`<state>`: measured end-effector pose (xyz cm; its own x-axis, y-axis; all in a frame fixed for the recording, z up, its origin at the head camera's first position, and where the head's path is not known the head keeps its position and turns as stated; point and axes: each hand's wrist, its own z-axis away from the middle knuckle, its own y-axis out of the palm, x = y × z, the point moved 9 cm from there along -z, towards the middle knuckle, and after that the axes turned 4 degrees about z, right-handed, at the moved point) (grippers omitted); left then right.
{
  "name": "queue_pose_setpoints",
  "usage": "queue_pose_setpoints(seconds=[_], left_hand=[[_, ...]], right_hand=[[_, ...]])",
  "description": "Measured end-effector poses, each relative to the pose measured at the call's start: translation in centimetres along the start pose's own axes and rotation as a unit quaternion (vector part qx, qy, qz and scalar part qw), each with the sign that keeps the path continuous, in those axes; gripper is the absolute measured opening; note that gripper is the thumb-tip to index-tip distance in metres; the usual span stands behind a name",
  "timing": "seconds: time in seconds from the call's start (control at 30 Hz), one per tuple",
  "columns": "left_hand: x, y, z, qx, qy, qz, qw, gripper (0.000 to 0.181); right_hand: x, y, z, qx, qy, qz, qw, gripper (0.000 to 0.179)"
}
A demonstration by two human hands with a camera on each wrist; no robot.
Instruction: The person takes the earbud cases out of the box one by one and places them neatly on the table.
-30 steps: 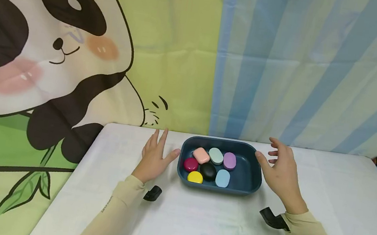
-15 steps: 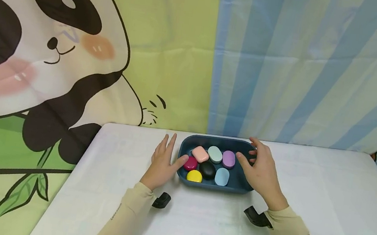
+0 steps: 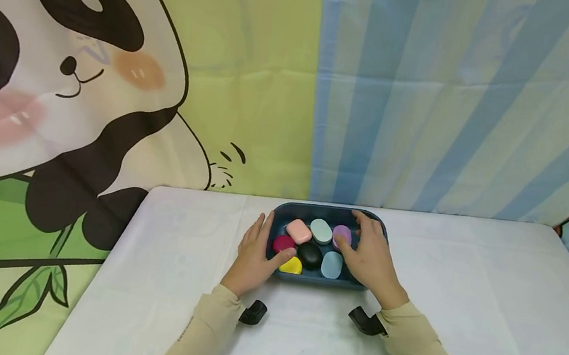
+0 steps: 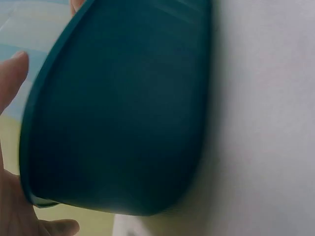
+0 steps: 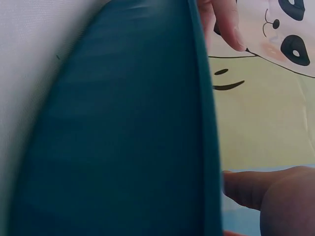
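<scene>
A dark blue oblong tray (image 3: 313,207) holds several smooth rounded pieces. They are pink (image 3: 298,232), mint (image 3: 321,231), purple (image 3: 342,233), crimson (image 3: 283,243), black (image 3: 310,256), yellow (image 3: 291,265) and light blue (image 3: 331,265). My left hand (image 3: 253,261) is at the tray's left end, fingers extended outside the rim and thumb over the crimson and yellow pieces. Over the right end reaches my right hand (image 3: 370,263), its thumb at the purple piece; contact is unclear. Both wrist views are mostly filled by the tray's outer wall (image 4: 118,108), which hides its contents.
The tray stands near the back edge of a white-covered table (image 3: 304,350). Right behind hangs a printed cloth (image 3: 255,76) with a panda and stripes. A black curved mount (image 3: 254,313) sits at the left wrist, another black mount (image 3: 365,321) at the right.
My left hand has moved right, its thumb now over the tray's left end. The right hand has moved left from beside the tray to over the purple piece. The tray's pieces keep their arrangement.
</scene>
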<state>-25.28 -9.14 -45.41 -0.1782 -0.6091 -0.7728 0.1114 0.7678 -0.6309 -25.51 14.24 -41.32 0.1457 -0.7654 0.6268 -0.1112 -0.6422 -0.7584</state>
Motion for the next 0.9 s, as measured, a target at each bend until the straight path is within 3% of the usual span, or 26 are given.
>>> queue_pose_setpoints(seconds=[0.33,0.7,0.9], left_hand=[[-0.2,0.5,0.3,-0.005,0.013,0.000,0.9999,0.110],[0.4,0.8,0.4,-0.006,0.024,-0.018,0.9995,0.119],[0.3,0.7,0.2,-0.001,0.033,-0.008,0.9994,0.123]], right_hand=[[-0.3,1.2,-0.5,0.011,0.017,0.025,0.9995,0.066],[-0.4,2.2,-0.9,0.008,0.010,0.077,0.9969,0.064],[-0.8,2.6,-1.2,0.034,0.029,0.095,0.9944,0.066]])
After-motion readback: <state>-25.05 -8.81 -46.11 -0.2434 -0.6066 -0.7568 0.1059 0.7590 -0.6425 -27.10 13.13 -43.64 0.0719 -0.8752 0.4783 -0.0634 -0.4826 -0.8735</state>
